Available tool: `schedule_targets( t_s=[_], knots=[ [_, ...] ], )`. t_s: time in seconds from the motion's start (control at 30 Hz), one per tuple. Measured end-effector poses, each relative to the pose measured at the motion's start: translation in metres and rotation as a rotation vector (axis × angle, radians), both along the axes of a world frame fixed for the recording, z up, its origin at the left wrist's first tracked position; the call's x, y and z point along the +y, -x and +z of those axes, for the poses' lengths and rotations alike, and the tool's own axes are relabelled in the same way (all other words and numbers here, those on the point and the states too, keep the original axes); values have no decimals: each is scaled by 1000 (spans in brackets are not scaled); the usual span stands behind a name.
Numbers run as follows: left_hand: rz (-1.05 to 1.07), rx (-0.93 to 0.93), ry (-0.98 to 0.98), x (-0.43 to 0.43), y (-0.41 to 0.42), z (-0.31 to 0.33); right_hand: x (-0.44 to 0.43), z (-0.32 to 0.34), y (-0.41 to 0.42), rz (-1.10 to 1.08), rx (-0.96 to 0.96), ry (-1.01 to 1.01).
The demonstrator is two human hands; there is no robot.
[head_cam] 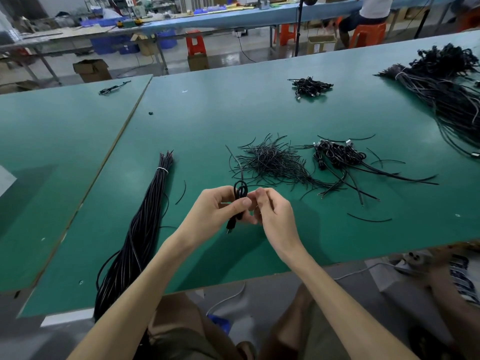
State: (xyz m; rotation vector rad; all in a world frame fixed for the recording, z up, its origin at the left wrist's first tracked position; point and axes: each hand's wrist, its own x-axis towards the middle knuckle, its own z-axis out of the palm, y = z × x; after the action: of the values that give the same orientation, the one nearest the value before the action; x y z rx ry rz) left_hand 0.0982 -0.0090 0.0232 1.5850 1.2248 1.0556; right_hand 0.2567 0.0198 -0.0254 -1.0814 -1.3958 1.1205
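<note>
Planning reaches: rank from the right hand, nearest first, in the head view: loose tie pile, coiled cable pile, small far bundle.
1. Loose tie pile, straight ahead of the right hand.
2. Coiled cable pile, ahead and to the right.
3. Small far bundle, farthest back, slightly right.

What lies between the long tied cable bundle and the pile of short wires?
In the head view, one short curved wire lies there on the bare table, near the cable bundle.

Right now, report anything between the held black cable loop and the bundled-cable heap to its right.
Only loose thin black wire strands, flat on the green table, between black cable loop and bundled-cable heap.
</note>
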Motion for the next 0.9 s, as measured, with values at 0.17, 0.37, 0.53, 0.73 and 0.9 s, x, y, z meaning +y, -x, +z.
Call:
schedule_targets(
  t_s=[0.17,0.37,0.53,0.73,0.9],
  knots=[
    [58,79,-24,3,2,-6,1,0,0,-29,-20,-14],
    [125,349,-82,6,-3,-12,0,0,0,-25,-48,-32],
    [178,246,-55,7,-12,-13,0,0,1,-2,-61,-30],
    [211,-276,49,9,-8,-7,-1,1,2,42,-31,-21],
    [246,-334,131,12,5,-1,-2,2,4,75,-61,-8]
  ],
)
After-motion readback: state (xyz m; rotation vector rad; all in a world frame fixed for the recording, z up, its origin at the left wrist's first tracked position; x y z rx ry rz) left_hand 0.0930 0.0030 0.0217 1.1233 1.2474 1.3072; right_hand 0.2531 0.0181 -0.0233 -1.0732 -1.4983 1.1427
